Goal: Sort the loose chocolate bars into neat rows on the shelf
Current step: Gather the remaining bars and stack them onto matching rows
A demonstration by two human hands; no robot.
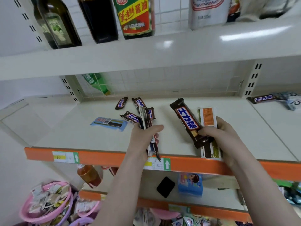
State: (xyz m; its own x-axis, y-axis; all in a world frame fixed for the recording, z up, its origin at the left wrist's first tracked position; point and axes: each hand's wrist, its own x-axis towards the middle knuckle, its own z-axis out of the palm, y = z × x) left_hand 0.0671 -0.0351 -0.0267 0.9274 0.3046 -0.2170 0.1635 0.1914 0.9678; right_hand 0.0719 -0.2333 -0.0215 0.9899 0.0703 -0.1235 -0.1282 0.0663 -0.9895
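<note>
Fingers (205,132) of the right hand (223,134) are pinching a big brown chocolate bar (187,122) near its lower end, with an orange-and-white flat packet (208,119) being held underneath it in the same grip; left hand (143,137) is curling around a bunch of bars (147,121) fanned upward, thumb pressing across them, their lower ends sticking out below the palm over the orange shelf edge (101,156). Both hands are hovering over the front of the white shelf (68,126). Further back on the shelf, one small dark bar (121,103) is lying loose, tilted, and another bar (138,101) is lying just right of it, touching the top of the held bunch or just behind it, can't tell which. A light blue flat packet (108,123) is lying left of the left hand. One more brown bar (262,99) is sitting on the neighbouring shelf section at far right. Bottles (97,18) are standing on the shelf above, pink baskets (47,203) below left
</note>
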